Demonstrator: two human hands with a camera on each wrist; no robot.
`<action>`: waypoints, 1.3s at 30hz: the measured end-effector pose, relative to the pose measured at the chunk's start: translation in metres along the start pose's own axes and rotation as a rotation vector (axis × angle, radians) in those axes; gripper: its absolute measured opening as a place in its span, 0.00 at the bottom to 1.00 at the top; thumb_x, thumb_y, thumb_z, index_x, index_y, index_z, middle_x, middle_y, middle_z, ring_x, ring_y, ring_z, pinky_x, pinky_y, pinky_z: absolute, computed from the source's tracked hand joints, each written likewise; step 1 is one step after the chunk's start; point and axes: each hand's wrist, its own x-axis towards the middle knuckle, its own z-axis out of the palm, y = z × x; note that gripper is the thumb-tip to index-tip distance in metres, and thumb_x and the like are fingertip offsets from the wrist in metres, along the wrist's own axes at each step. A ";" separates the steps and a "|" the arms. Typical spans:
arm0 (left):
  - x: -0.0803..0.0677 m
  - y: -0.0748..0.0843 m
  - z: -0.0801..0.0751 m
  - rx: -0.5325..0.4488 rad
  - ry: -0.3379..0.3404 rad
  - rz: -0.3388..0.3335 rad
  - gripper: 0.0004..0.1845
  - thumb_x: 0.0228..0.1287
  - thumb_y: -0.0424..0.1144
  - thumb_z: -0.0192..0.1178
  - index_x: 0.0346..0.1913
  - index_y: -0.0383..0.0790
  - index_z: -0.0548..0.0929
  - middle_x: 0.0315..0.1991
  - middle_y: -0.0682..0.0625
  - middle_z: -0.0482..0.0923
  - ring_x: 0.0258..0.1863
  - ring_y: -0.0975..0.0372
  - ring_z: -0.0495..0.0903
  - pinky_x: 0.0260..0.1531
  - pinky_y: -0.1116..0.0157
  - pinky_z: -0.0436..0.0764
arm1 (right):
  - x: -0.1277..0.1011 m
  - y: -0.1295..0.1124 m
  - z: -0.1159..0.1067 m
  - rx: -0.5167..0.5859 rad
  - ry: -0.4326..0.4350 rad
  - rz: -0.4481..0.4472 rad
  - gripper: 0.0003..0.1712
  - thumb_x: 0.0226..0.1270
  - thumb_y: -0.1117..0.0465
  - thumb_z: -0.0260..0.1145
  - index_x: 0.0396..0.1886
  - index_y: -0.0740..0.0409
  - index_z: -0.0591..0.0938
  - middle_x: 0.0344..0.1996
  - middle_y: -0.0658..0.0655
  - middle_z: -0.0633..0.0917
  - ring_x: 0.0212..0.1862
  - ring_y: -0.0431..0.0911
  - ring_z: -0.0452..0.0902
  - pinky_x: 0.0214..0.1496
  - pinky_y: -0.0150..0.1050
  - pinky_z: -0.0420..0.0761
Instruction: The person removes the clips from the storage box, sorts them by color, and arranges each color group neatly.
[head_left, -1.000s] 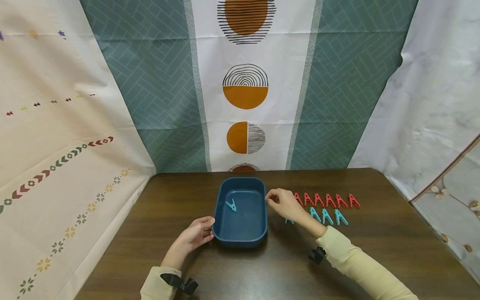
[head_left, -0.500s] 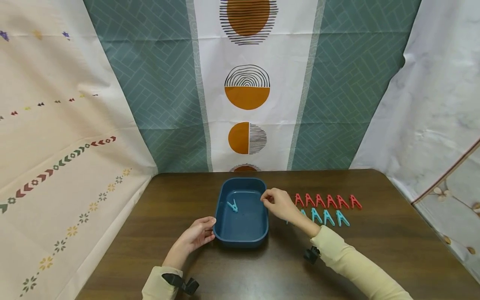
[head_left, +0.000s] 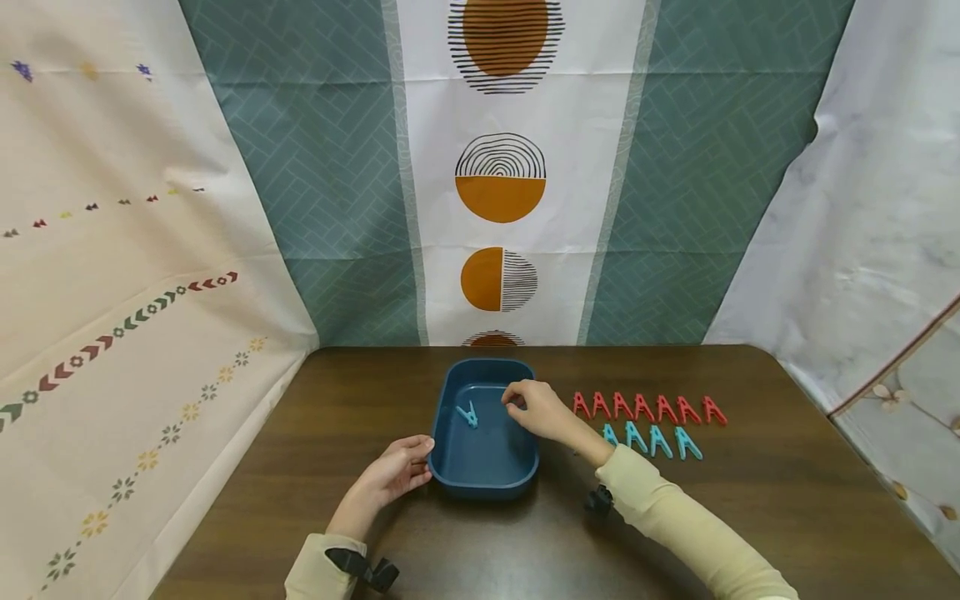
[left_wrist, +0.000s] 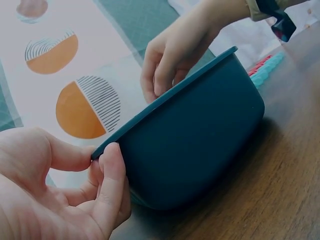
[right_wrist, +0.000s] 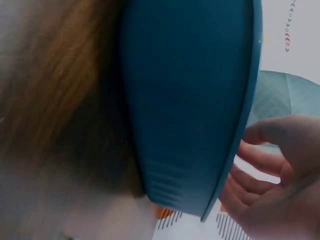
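A dark blue tub (head_left: 484,490) stands on the brown table (head_left: 750,508), with one teal clothespin (head_left: 468,413) lying inside. My left hand (head_left: 393,471) grips the tub's near left corner; in the left wrist view the thumb lies on the rim and the fingers (left_wrist: 112,185) curl against the tub wall (left_wrist: 200,135). My right hand (head_left: 528,408) hovers over the tub's far right rim with its fingertips bunched and pointing down. Nothing shows between them in any view. The right wrist view has only the tub's outer wall (right_wrist: 185,100) and that hand (right_wrist: 280,185).
Right of the tub lie a row of several red clothespins (head_left: 645,408) and, nearer me, a shorter row of teal clothespins (head_left: 648,440). Patterned cloth (head_left: 498,208) hangs behind the table and along both sides. A camera clip (head_left: 598,500) is on my right wrist.
My right hand has moved left from the end of the red row to above the tub's right rim. The left hand and the tub have stayed put.
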 end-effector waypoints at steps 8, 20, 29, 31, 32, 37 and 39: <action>0.000 0.002 0.001 -0.011 0.001 -0.004 0.04 0.74 0.36 0.49 0.43 0.40 0.73 0.26 0.56 0.76 0.25 0.69 0.76 0.31 0.74 0.80 | 0.009 -0.005 0.012 -0.014 -0.104 -0.061 0.09 0.65 0.68 0.60 0.42 0.65 0.83 0.41 0.60 0.85 0.43 0.52 0.82 0.45 0.46 0.83; 0.000 0.001 0.001 -0.008 0.003 0.000 0.06 0.73 0.38 0.50 0.45 0.39 0.71 0.26 0.57 0.75 0.24 0.69 0.75 0.31 0.74 0.79 | 0.037 -0.002 0.033 -0.218 -0.336 -0.119 0.22 0.69 0.71 0.55 0.63 0.61 0.74 0.62 0.62 0.75 0.66 0.55 0.70 0.66 0.50 0.71; 0.001 0.001 0.002 -0.011 -0.004 -0.004 0.05 0.74 0.37 0.49 0.44 0.40 0.72 0.27 0.56 0.75 0.25 0.69 0.75 0.31 0.74 0.79 | 0.039 -0.002 0.040 -0.358 -0.344 -0.088 0.22 0.67 0.65 0.63 0.61 0.54 0.77 0.64 0.61 0.73 0.65 0.57 0.70 0.64 0.51 0.73; 0.000 0.002 0.001 -0.015 -0.012 0.000 0.04 0.74 0.37 0.49 0.43 0.41 0.72 0.27 0.56 0.75 0.26 0.68 0.75 0.32 0.74 0.79 | 0.036 -0.003 0.039 -0.398 -0.302 -0.106 0.16 0.64 0.65 0.66 0.52 0.54 0.82 0.55 0.58 0.79 0.56 0.53 0.76 0.56 0.46 0.78; 0.000 0.002 0.001 -0.017 -0.013 0.000 0.03 0.73 0.37 0.50 0.42 0.41 0.72 0.27 0.56 0.75 0.26 0.68 0.75 0.31 0.74 0.79 | 0.035 -0.004 0.038 -0.422 -0.290 -0.108 0.13 0.63 0.65 0.67 0.48 0.54 0.83 0.50 0.56 0.81 0.51 0.50 0.78 0.50 0.43 0.80; -0.001 0.003 0.001 -0.029 -0.010 -0.003 0.03 0.72 0.38 0.51 0.41 0.42 0.72 0.27 0.55 0.75 0.25 0.68 0.75 0.31 0.74 0.79 | 0.033 -0.006 0.036 -0.462 -0.284 -0.057 0.07 0.58 0.64 0.70 0.35 0.53 0.80 0.29 0.50 0.81 0.28 0.42 0.72 0.27 0.35 0.72; -0.001 0.003 0.001 -0.031 -0.011 -0.004 0.03 0.73 0.38 0.51 0.41 0.42 0.72 0.27 0.56 0.76 0.26 0.68 0.75 0.31 0.74 0.79 | 0.033 -0.007 0.036 -0.448 -0.300 -0.037 0.11 0.59 0.63 0.71 0.40 0.53 0.79 0.28 0.51 0.81 0.27 0.41 0.71 0.26 0.35 0.71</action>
